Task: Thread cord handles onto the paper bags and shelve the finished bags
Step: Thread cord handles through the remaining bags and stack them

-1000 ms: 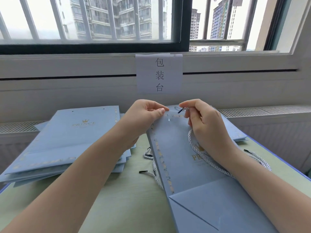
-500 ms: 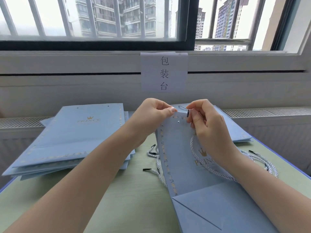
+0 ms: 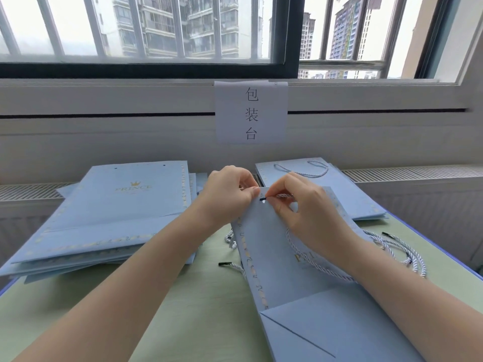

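Note:
A flat light-blue paper bag point(image 3: 277, 259) lies on the table in front of me, its top edge pointing away. My left hand point(image 3: 230, 194) pinches that top edge beside a small punched hole. My right hand point(image 3: 305, 205) pinches a white twisted cord point(image 3: 308, 257) near its black tip, and the tip sits at the hole. The rest of the cord loops over the bag's face under my right wrist.
A stack of flat blue bags without handles point(image 3: 112, 215) lies at the left. A bag with a cord handle point(image 3: 345, 189) lies at the back right. Loose cords point(image 3: 402, 254) lie on the green table point(image 3: 183, 304) at the right and between the stacks. A paper sign point(image 3: 251, 113) hangs under the window.
My right hand has brought the cord's black tip down from above the bag's edge to the hole. The view has shifted, showing the bag with a handle behind.

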{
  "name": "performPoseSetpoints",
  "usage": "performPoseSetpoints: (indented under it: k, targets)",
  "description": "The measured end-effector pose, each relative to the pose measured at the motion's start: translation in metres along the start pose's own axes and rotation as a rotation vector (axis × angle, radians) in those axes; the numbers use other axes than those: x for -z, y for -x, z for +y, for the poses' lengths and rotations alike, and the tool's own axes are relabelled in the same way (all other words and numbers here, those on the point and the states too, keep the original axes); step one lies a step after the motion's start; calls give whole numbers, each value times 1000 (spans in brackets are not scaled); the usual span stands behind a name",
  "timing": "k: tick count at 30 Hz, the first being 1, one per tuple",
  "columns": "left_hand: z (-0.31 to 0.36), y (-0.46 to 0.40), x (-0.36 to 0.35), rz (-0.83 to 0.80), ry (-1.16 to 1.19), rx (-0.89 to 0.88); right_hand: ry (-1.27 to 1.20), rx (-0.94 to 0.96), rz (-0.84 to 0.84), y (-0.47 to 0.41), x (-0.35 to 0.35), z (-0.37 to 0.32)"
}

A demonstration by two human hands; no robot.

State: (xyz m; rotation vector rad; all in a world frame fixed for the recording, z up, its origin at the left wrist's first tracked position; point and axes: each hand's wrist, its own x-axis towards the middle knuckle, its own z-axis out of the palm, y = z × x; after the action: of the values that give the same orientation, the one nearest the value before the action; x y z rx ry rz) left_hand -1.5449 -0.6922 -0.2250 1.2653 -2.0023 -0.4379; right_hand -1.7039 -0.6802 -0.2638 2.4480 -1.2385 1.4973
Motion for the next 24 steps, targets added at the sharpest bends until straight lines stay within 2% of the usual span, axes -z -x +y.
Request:
performPoseSetpoints:
  k: [6, 12, 16, 24]
  targets:
    - [0, 2, 3, -35, 270, 65, 89, 69, 21, -3, 6, -4]
    - [-1, 3, 4, -77, 417, 72, 96, 69, 9, -4, 6, -7]
    - [-1, 3, 6, -111, 440, 66, 94, 79, 19, -3, 5, -5]
    - [2, 2, 6, -94, 389, 36, 408, 294, 109, -1, -3, -16]
